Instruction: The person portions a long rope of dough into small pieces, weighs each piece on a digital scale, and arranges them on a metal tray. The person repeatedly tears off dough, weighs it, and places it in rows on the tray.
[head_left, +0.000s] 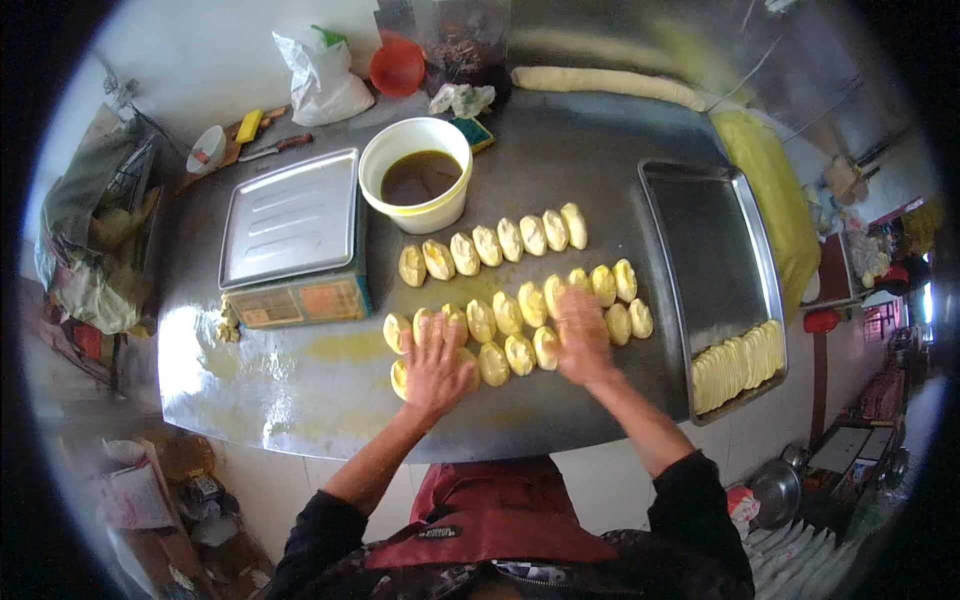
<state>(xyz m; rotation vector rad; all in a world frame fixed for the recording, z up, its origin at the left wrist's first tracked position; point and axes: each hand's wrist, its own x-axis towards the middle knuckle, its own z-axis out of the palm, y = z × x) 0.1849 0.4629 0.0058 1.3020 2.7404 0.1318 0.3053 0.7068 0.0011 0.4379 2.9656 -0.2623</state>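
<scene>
Three rows of small oval dough pieces, glossy with yellow oil, lie on the metal worktable (345, 405). My left hand (437, 365) is spread palm down over the left end of the two nearer rows, hiding some pieces. Over the right part of those rows is my right hand (583, 337), blurred and palm down, covering others. Neither hand grips anything. Between them several dough pieces (507, 313) show uncovered. The farthest row (487, 245) is untouched. Beyond it stands a white plastic tub (416, 217) of dark brown liquid.
On the right, a metal baking tray (664, 247) holds thin overlapping dough pieces (739, 364) at its near end. A metal tray (292, 217) lies on a box at left. Farther back are a knife (277, 146), a white plastic bag (326, 86) and a long dough roll (607, 81).
</scene>
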